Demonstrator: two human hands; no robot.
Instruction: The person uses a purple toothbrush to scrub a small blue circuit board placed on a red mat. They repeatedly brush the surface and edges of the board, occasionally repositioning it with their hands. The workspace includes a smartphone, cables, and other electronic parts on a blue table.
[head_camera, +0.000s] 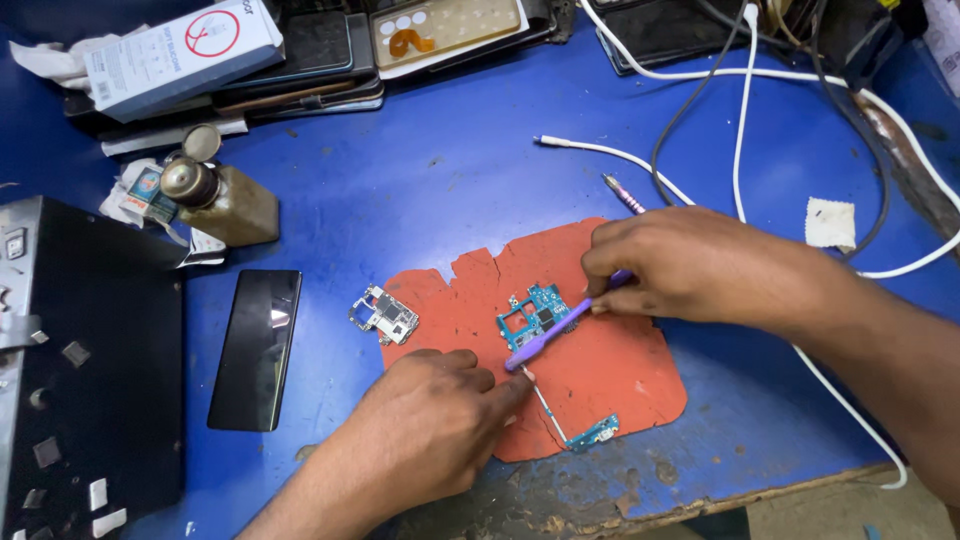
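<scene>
Brushing underway: right hand pinched purple plastic toothbrush against blue-green circuit board; left hand (fingers pressed together) steadied it on the orange mat.

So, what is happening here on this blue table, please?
A person works on a blue-green circuit board lying on a torn red mat. The right hand holds a purple toothbrush with its head on the board. The left hand reaches in, a finger beside the brush tip. A second small board lies at the mat's left edge, and a dark phone lies on the blue table.
</scene>
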